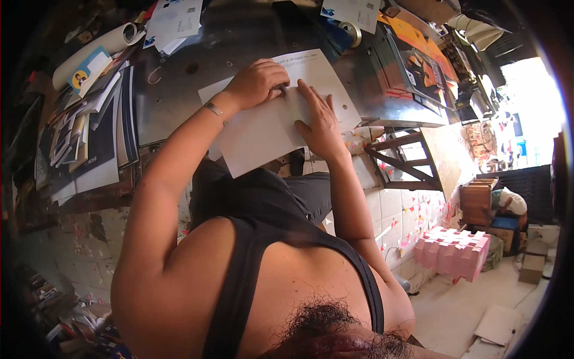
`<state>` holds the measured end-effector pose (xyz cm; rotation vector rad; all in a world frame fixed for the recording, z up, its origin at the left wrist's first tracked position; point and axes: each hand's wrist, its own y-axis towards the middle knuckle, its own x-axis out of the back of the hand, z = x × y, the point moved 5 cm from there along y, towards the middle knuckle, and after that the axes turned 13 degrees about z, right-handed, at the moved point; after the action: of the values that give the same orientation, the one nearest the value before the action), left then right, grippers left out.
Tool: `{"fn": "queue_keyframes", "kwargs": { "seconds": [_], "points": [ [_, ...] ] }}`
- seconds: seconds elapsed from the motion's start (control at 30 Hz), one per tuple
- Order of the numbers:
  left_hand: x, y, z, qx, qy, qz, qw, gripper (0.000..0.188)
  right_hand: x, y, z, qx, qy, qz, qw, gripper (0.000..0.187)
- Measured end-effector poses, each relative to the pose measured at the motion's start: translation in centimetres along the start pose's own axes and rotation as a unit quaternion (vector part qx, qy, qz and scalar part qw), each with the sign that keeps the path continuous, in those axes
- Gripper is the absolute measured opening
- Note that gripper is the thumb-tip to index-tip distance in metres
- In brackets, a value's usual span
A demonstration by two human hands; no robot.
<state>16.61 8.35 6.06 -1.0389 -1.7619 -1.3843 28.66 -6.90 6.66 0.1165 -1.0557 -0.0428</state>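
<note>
Resting with left hand and right hand on overlapping white sheets upon the dark bench, directly beneath the fingers, beside a narrow line slanting between both hands, with left at its far end and right along its near end. Curled on the left, thumb close to fingertips, impossible to make out whether clamped on paper; extended and laid flat on the right, thumb spread. Flanked by stacked books and papers at left, a book pile at right, envelopes and a tape roll beyond.
</note>
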Motion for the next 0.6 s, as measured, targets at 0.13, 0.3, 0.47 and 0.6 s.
{"fn": "queue_keyframes", "kwargs": {
  "seconds": [0.13, 0.3, 0.47, 0.6],
  "points": [
    [-0.6, 0.2, 0.0, -0.011, -0.031, 0.015, 0.999, 0.025, 0.8, -0.3, -0.5, 0.021, 0.042, 0.015, 0.999, 0.087],
    [-0.3, -0.2, -0.2, -0.033, -0.032, -0.016, 0.999, 0.023, 0.8, -0.3, -0.7, 0.022, 0.032, 0.015, 0.999, 0.089],
    [-0.1, -0.4, -0.6, -0.032, -0.011, -0.009, 0.999, 0.021, 0.8, -0.4, -0.6, 0.015, 0.032, 0.012, 0.999, 0.088],
    [-0.1, -0.2, -2.4, -0.034, 0.007, -0.016, 0.999, 0.021, 0.9, -0.4, -0.5, 0.018, 0.038, 0.003, 0.999, 0.088]
  ]
}}
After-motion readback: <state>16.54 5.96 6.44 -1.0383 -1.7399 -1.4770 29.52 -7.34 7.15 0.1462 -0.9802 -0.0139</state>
